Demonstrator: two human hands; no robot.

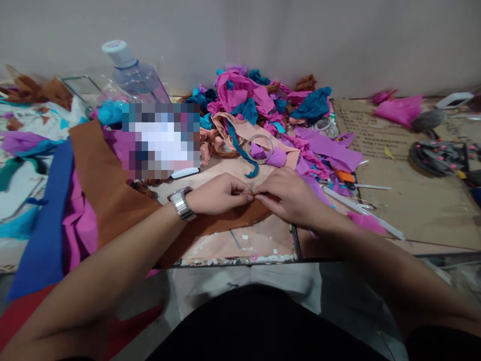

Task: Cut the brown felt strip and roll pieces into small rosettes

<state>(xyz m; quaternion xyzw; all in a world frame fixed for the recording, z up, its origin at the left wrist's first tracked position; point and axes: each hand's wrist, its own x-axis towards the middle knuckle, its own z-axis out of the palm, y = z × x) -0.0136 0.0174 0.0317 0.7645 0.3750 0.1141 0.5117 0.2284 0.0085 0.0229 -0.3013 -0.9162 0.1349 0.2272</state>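
My left hand (221, 194), a silver watch (182, 204) on its wrist, is closed in a pinch at the far edge of a long brown sheet (112, 200). Whether the sheet is cloth or crepe paper I cannot tell. My right hand (287, 195) pinches the same edge, its fingertips touching those of the left. The sheet runs under both hands and off to the left across the table. Just beyond the fingers lies a twisted teal strip (240, 145), beside a clear ring-shaped roll (260, 149). What sits exactly between the fingertips is mostly hidden.
Crumpled pink, purple and teal scraps (248, 93) are heaped against the wall. A clear bottle (141, 82) with a white cap stands back left. Blue sheeting (45, 215) hangs over the front edge. White sticks (364, 213) and a cardboard sheet (391, 185) lie right.
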